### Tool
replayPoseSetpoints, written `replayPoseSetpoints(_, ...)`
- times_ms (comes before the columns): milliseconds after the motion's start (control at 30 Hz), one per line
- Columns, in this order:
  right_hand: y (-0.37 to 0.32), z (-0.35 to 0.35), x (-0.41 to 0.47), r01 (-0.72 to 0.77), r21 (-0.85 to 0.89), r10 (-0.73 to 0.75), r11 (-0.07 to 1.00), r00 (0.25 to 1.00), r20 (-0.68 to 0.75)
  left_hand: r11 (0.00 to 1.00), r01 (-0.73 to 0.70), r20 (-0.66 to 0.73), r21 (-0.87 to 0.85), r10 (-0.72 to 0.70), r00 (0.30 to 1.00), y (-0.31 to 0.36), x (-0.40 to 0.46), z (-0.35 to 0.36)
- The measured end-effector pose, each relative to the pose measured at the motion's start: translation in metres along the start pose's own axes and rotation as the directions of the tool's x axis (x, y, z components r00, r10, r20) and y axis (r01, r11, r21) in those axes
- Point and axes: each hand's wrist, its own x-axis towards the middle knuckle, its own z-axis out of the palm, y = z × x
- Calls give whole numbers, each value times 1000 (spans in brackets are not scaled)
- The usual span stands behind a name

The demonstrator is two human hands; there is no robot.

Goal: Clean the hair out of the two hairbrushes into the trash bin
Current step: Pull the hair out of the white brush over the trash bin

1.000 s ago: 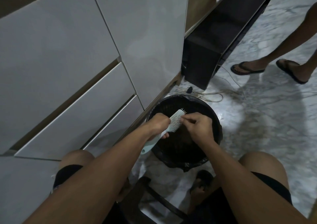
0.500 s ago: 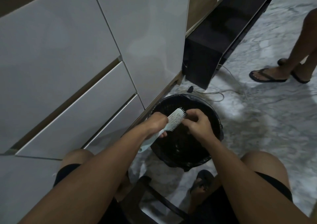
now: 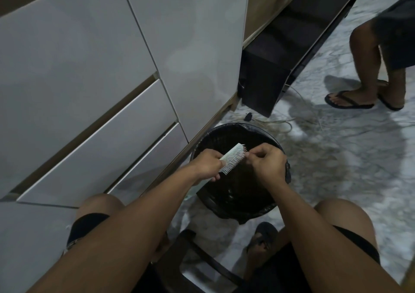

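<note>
A pale mint hairbrush with white bristles is held over the round black trash bin, which has a black liner. My left hand grips its handle, bristles turned right. My right hand is beside the brush head, fingertips pinched at the bristles near the tip. Whether hair is between the fingers is too small to tell. Only one hairbrush is in view.
White cabinet drawers rise close on the left. A dark shelf unit stands behind the bin, with loose cables on the marble floor. Another person's legs in flip-flops stand at the right. A dark stool is under me.
The brush has tipped up a little and my right hand has moved to the bristle tips near its end. The other person has stepped further right and nearer.
</note>
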Motion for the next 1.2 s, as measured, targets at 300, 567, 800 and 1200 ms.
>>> replayPoseSetpoints(300,10,-4,12,-127,100,147,987,963,-226,998,52,-11,-34,-52,999,-1,-2,-8)
replayPoseSetpoints(567,-1,2,2,-168,220,126,961,973,194,996,66,12,-61,-66,998,2,-6,-13)
replayPoseSetpoints(800,-9,2,-6,-154,193,64,969,912,406,997,24,-19,-77,-25,1000,9,-4,-7)
replayPoseSetpoints(1200,9,-3,11,-51,-54,65,997,955,291,998,49,-286,-38,-57,957,-4,5,-11)
